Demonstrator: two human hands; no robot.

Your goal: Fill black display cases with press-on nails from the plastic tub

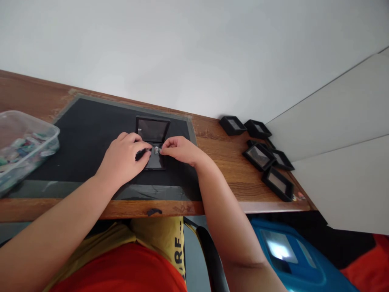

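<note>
A black hinged case (154, 163) lies opened on the dark mat, its windowed lid (152, 129) standing up at the back. Over its base, a small whitish piece with reddish specks (156, 150) shows between my two hands; its kind is too small to tell. My left hand (126, 156) reaches in from the left, thumb and forefinger pinched close beside the piece. From the right, my right hand (179, 150) has its thumb and forefinger pinched at the piece's other side. What exactly sits in either pinch is hidden.
At the left stands a clear plastic tub (45, 134) with many small colourful packets. Several black framed cases (259, 157) lie at the table's right end. The black mat (88, 134) is taped to the wooden table (219, 154). A blue plastic object (291, 251) is below right.
</note>
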